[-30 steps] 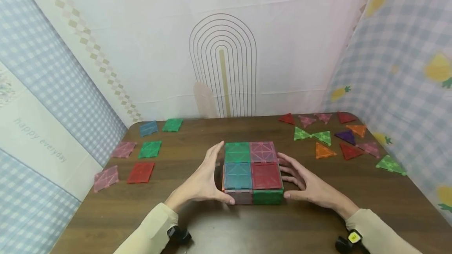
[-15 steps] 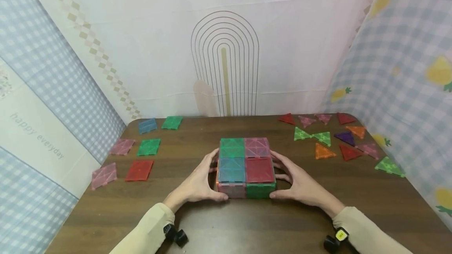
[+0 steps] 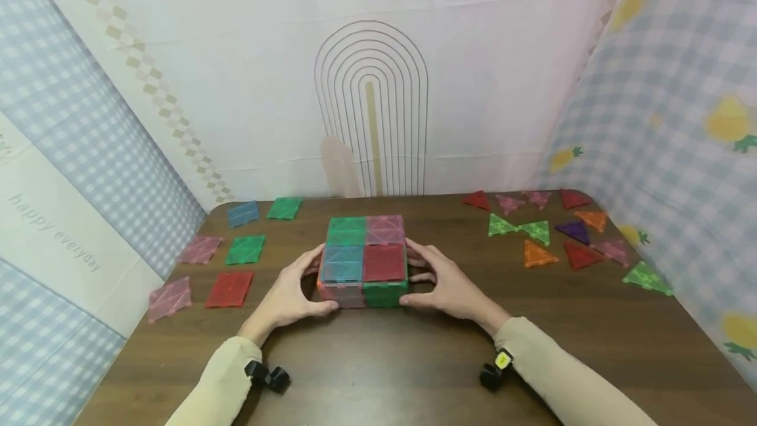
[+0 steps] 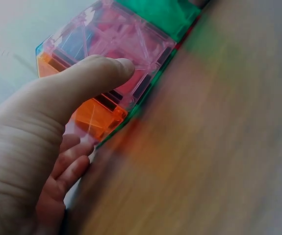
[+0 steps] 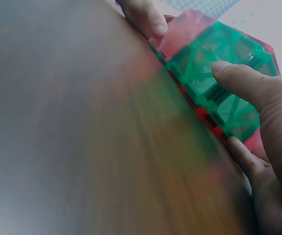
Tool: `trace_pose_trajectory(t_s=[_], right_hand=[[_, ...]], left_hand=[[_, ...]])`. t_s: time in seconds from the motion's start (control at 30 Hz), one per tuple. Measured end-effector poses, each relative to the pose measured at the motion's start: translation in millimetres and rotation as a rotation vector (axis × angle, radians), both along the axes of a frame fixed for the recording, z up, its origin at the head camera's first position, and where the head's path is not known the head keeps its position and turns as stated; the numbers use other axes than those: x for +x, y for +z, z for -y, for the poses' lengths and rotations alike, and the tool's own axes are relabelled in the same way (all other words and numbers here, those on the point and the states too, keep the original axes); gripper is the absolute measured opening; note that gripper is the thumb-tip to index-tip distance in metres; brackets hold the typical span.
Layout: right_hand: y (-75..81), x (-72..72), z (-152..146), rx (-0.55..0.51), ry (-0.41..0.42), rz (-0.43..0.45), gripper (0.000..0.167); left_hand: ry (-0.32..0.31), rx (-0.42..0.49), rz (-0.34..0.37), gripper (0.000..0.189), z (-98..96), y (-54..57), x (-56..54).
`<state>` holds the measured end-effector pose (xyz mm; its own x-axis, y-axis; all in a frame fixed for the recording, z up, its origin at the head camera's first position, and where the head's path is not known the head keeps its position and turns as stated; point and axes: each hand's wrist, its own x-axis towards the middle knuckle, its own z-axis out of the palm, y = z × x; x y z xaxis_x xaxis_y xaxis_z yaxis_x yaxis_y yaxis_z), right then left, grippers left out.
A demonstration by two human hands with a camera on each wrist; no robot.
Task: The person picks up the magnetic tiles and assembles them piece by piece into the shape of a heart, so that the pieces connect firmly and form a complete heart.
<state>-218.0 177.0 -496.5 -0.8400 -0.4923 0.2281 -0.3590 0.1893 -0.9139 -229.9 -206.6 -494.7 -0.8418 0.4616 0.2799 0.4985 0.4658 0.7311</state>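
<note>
A low box of translucent magnetic tiles [image 3: 363, 252] sits on the table between both hands. Its top has green, pink, blue and red squares; the front face shows a pink tile [image 4: 131, 36] and a green tile [image 5: 219, 61]. My left hand [image 3: 290, 294] grips the left side, its thumb on the pink front tile and its fingers along the orange side tile [image 4: 99, 117]. On the right side my right hand [image 3: 446, 284] grips the box, thumb against the green front tile and fingers bent round the side. Parts of the fingers are hidden behind the box.
Several loose square tiles, among them a red square [image 3: 229, 289] and a green square [image 3: 245, 250], lie on the left of the wooden table [image 3: 378, 373]. Several triangles, including an orange triangle [image 3: 538, 254], lie at the right. A patterned cloth [image 3: 485, 84] hangs behind.
Both hands have closed in on the box and moved it left and a bit farther back on the table. The loose tiles stay where they were.
</note>
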Motion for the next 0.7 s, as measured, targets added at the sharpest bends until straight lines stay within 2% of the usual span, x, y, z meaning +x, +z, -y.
trace_pose_trajectory(t_s=[0.23, 0.4, 0.57, 0.7], right_hand=[[5.0, -13.9, 38, 0.126, -0.016, -0.091, 0.108], [6.4, -17.4, 50, 0.180, -0.052, -0.130, 0.104], [3.1, -11.6, 42, 0.210, -0.054, -0.120, 0.096], [0.7, -3.8, 21, 0.177, -0.074, -0.152, 0.086]], left_hand=[[0.094, -0.039, 0.005, 0.118, 34.4, 3.0, -0.9], [0.131, -0.063, 0.016, 0.118, 44.6, 2.4, -0.1], [0.133, -0.070, 0.020, 0.118, 43.7, -0.3, 0.6], [0.119, -0.061, 0.026, 0.118, 38.4, -0.9, -1.1]])
